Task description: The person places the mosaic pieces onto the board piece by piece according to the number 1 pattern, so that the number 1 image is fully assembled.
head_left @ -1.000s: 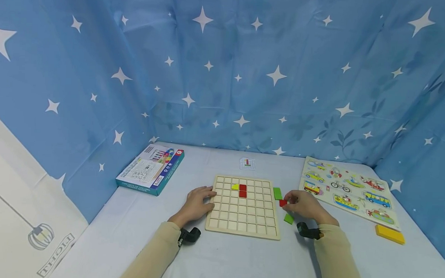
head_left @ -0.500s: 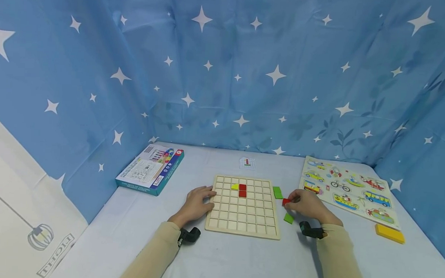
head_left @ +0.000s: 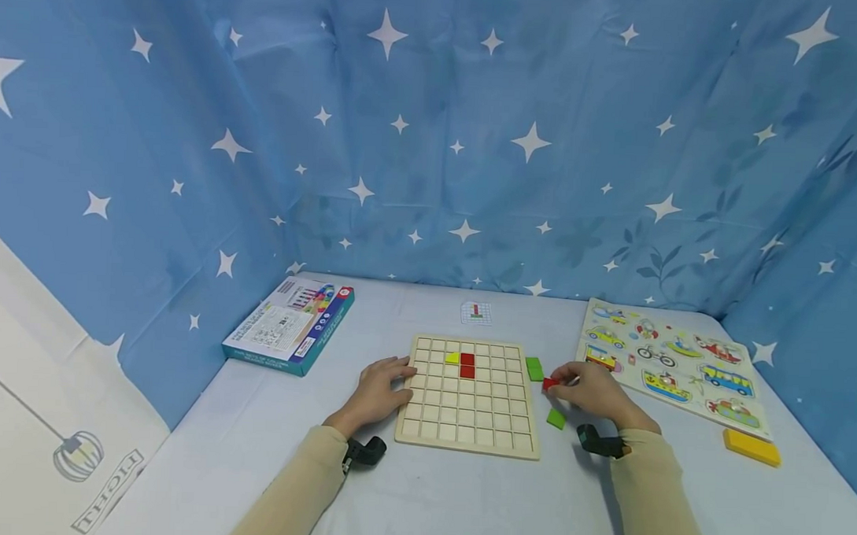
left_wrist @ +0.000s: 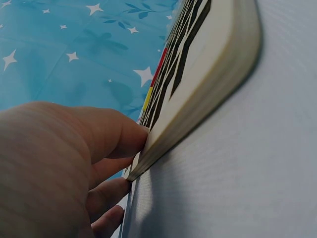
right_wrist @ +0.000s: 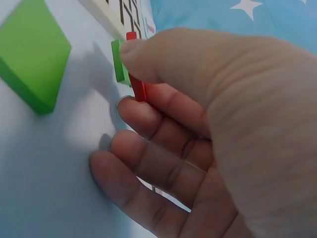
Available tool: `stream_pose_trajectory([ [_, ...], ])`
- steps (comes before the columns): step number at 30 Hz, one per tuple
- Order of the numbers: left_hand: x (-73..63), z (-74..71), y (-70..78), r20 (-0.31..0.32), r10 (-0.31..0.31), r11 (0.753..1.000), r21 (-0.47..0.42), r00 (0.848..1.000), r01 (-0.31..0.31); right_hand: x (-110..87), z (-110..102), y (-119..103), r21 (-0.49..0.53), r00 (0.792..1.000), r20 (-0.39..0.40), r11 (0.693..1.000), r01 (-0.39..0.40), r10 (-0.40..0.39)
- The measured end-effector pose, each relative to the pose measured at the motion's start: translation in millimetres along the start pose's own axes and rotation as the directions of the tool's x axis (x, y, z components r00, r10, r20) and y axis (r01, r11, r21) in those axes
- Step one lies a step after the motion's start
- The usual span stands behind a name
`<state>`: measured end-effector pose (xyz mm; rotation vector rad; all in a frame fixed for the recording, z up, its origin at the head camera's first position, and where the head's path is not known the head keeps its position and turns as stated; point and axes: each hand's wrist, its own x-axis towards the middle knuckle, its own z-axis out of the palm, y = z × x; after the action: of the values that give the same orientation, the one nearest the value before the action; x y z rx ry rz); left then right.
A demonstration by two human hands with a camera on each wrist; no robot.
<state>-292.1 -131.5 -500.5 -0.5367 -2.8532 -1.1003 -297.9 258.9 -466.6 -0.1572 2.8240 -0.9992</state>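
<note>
- Box (head_left: 285, 325) at far left of the surface (head_left: 463, 505).
- Left hand (head_left: 376, 392), grip apart, touches the board's (head_left: 466, 401) left edge.
- Green tiles (head_left: 534, 369) lie just right of the board.
- Red tile (head_left: 548, 383) near them, clamped in the right hand's (head_left: 590, 391) grip.
- Puzzle (head_left: 669, 366) lies farther right.

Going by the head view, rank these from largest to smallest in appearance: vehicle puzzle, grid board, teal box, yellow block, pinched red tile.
1. Vehicle puzzle and grid board: too alike to rank
2. Teal box
3. Yellow block
4. Pinched red tile
</note>
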Motion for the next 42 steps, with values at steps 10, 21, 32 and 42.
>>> stream_pose_trajectory([
  [10,0.4,-0.1,1.2,0.001,-0.023,1.0,-0.006,1.0,0.023,8.2,12,-13,-0.003,0.996,-0.023,0.996,0.087,-0.087],
  [21,0.8,0.7,0.9,0.002,-0.018,1.0,-0.006,1.0,0.018,14.0,30,-32,-0.011,0.982,-0.106,0.988,0.153,-0.153],
  [32,2.2,-0.3,-0.5,0.0,-0.012,1.0,-0.006,1.0,0.012,16.9,53,-50,0.002,0.965,-0.105,0.97,0.242,-0.24],
  [42,1.2,0.4,-0.3,0.004,-0.02,1.0,-0.01,1.0,0.02,19.4,68,-59,-0.025,0.955,-0.118,0.962,0.272,-0.273],
])
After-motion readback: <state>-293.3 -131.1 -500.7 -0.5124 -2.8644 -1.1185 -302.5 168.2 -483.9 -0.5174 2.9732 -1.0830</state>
